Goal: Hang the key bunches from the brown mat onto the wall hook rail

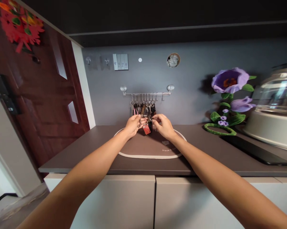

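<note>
In the head view, pale lettering on the brown oval mat (145,149) seems to begin "Have"; the rest is too small to read, and the right forearm crosses close by. Marks on the wall's switch plate (121,62) are illegible from here. Over the mat, midway along the counter (90,140) and towards its back edge, the left hand (133,125) grips a metal key bunch, a red tag (147,128) dangling beside it. The right hand (162,124) reaches in with fingers bent; whether they pinch anything I can't tell. Just behind, more keys (135,109) crowd a shiny hook rail (143,94), partly blocked by the hands. Near the counter's right end are fuzzy purple flowers (230,84), a glossy black phone (255,151) and a clear-domed, white-based appliance (265,127).
</note>
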`<control>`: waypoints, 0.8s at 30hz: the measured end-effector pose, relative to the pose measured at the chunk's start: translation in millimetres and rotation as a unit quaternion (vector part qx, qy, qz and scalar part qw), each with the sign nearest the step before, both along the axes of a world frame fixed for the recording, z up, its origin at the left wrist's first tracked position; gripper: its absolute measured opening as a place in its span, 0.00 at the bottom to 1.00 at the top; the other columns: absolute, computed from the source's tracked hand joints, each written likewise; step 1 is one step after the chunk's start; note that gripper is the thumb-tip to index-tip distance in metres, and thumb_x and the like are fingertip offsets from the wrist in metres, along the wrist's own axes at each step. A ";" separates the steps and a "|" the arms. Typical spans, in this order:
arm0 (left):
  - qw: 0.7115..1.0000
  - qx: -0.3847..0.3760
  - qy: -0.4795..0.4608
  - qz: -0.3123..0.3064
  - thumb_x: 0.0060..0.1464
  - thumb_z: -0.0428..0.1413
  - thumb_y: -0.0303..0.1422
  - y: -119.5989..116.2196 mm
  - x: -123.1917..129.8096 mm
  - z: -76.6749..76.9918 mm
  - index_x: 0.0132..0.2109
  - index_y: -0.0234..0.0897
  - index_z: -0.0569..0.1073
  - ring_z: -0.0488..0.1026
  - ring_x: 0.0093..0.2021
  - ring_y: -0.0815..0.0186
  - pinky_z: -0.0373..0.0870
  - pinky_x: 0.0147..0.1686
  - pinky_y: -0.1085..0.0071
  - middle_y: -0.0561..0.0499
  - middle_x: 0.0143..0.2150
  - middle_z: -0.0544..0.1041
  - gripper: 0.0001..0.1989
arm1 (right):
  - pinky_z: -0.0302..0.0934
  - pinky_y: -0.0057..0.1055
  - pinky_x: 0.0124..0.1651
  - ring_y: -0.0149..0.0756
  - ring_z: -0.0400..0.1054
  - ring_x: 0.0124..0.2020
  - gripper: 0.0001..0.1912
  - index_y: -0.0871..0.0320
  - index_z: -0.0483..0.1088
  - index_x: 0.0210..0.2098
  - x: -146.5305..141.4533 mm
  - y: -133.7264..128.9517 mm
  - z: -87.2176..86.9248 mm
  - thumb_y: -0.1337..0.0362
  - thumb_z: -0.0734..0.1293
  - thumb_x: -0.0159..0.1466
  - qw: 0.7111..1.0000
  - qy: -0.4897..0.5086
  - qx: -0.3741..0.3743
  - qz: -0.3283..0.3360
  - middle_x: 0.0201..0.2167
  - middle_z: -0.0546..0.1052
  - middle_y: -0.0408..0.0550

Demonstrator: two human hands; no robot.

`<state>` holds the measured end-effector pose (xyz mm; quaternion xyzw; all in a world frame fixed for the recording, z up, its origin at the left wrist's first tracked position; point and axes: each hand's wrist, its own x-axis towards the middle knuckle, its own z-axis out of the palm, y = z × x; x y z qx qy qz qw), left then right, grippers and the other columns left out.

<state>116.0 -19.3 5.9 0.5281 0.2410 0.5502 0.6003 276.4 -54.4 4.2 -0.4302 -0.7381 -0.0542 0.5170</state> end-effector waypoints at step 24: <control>0.994 -0.024 -0.097 -0.035 0.56 0.45 0.29 -7.0 2.2 5.5 0.34 0.31 0.61 0.73 0.41 0.61 0.65 0.47 0.58 0.37 0.40 0.74 0.05 | 0.57 0.30 0.41 0.32 0.62 0.34 0.09 0.58 0.69 0.28 -3.5 3.9 -4.3 0.62 0.59 0.58 1.000 -0.016 0.002 -0.004 0.31 0.67 0.47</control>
